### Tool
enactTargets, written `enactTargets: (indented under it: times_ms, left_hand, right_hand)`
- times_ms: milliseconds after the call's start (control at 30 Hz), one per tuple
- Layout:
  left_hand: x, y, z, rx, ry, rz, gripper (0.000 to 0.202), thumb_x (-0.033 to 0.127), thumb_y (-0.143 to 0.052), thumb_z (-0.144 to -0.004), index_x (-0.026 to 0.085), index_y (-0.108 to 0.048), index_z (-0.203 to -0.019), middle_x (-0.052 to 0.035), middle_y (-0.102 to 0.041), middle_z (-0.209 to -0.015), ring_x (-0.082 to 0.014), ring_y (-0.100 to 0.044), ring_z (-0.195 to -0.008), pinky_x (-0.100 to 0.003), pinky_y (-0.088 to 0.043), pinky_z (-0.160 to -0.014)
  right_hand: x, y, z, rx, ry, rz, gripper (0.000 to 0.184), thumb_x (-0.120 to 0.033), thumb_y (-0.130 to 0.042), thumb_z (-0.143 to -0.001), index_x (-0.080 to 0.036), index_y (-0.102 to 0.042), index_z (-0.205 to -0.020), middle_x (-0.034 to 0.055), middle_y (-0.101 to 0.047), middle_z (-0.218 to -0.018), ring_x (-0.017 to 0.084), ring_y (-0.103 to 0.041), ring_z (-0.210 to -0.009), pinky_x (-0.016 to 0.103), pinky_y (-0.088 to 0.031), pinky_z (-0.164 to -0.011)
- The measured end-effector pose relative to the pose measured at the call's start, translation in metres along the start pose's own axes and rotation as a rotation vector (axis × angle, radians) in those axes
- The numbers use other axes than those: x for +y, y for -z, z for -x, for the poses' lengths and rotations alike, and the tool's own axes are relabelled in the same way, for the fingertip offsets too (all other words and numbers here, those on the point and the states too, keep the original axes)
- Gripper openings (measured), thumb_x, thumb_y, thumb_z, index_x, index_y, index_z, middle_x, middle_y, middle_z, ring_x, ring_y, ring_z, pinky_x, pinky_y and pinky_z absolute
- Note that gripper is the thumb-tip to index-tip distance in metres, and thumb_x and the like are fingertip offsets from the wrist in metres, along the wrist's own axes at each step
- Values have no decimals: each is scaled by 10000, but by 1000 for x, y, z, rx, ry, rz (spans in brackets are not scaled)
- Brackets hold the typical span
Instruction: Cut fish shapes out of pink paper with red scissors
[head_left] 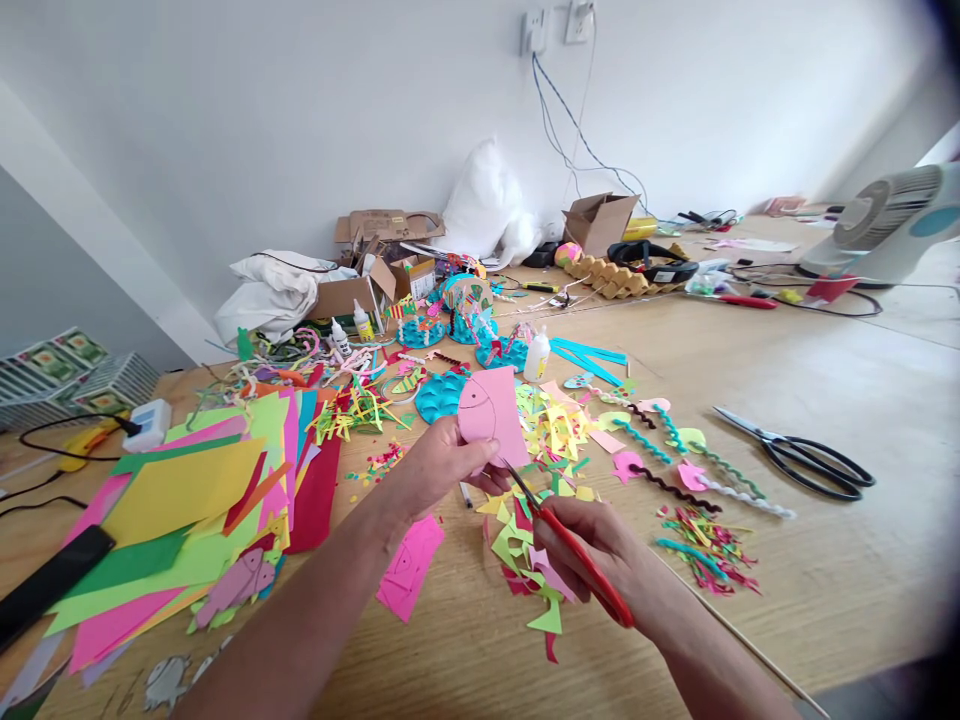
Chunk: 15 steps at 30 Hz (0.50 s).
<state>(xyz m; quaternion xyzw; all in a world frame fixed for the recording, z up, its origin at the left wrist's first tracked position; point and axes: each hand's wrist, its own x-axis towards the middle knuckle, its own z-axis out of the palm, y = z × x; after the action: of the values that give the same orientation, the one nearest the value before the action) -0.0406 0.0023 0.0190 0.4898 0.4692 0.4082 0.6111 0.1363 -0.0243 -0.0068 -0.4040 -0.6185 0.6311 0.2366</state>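
Note:
My left hand [442,462] is closed on a pink sheet of paper [491,414] with a fish outline drawn on it, held upright above the wooden surface. My right hand [600,550] grips red-handled scissors [574,545], whose blades touch the lower edge of the pink sheet. Below both hands lie yellow, green and pink paper scraps [525,555]. Another pink piece [410,565] with a drawn fish lies flat under my left forearm.
A fan of coloured paper sheets [187,510] covers the left. Black scissors [806,458] lie at the right near twisted pipe cleaners [697,475]. Glue bottles [536,355], blue paper discs [441,392], cardboard boxes [600,222], an electric fan [889,220] and cables stand behind.

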Motion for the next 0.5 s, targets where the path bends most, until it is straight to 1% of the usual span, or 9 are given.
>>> enactTargets:
  times_ms: [133,267,500]
  left_hand:
    - [0,0,0,-11,-1,-14,141,238,-575,-646,109,-626,-668,-27,-637,-596,-122,-610,-536,-248,-517,-545]
    - [1,0,0,-11,-2,-22,137,230,-570,-649,108,-630,-667,-26,-636,-593,-118,-606,-529,-243,-516,-541]
    - [-1,1,-1,-39,-2,-7,139,231,-574,-662,109,-634,-687,-29,-637,-586,-125,-612,-542,-241,-513,-539]
  right_hand:
    - [-2,0,0,-5,-20,11,404,-525,-528,-762,-201,-399,-558,-80,-363,-424,72,-297,-401,207,-212,-393]
    - [-1,1,0,-9,0,55,400,-532,-505,-778,-198,-421,-575,-76,-365,-428,74,-302,-402,210,-198,-390]
    - [1,1,1,-5,15,104,430,-560,-469,-792,-209,-371,-564,-74,-343,-436,73,-284,-400,213,-182,-382]
